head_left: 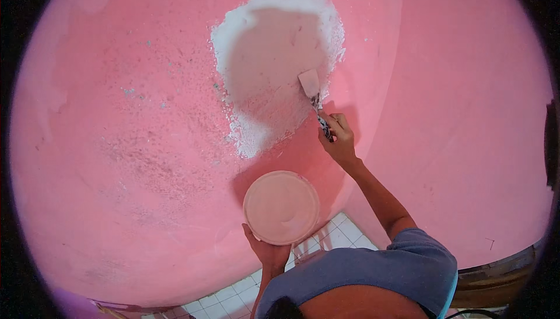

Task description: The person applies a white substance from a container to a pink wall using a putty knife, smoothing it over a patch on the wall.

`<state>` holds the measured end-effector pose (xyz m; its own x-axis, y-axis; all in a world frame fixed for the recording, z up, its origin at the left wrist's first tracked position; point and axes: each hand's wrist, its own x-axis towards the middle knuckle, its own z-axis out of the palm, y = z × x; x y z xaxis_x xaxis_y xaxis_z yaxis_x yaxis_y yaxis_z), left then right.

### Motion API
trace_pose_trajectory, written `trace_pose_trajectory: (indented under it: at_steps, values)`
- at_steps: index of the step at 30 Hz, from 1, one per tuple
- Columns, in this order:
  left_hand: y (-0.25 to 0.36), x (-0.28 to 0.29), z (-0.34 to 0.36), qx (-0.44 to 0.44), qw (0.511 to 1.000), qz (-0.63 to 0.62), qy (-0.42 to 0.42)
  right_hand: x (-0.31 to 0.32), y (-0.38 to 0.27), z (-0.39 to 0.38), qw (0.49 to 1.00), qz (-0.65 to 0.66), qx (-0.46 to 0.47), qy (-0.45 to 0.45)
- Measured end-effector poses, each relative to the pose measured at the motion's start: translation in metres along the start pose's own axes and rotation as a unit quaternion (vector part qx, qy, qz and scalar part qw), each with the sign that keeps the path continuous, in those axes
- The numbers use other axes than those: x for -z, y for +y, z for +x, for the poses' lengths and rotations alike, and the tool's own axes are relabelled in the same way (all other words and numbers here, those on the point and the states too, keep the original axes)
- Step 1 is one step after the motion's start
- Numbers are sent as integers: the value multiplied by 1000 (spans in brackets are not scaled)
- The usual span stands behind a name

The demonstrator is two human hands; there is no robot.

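Observation:
My right hand (341, 142) is closed round the dark, white-smeared handle of a putty knife (310, 84). Its flat blade lies at or just off the right part of a white filler patch (318, 12) on the pink wall (163, 56); touching or apart is hard to tell. Shadow dulls most of the patch, and its edges are ragged. Below it, my left hand (271, 253) grips the lower edge of a round, shallow lid (281, 208). The lid shows its broad face, with a faint smear near the lower right; most left fingers are hidden behind it.
Rough, pitted marks and small grey chips (128, 92) spread over the wall left of the patch. A second pink wall (461, 126) meets it at a corner on the right. White floor tiles (344, 231) show below, with a dark brown object (496, 281) at lower right.

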<state>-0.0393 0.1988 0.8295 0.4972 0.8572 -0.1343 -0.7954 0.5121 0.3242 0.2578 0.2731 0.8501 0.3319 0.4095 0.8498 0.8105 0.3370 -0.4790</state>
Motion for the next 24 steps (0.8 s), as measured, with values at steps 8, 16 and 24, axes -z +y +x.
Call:
trace_pose_trajectory:
  at_steps: [8,16,24]
  values:
    - [-4,2,9,4,1000,-28,-13,17,-53,107,997,27,31,66]
    - [-3,3,3,16,1000,-23,10,-3,-20,15,999,12,43,-27]
    - [-4,-7,7,-14,1000,24,-8,13,-48,91,999,-5,35,41]
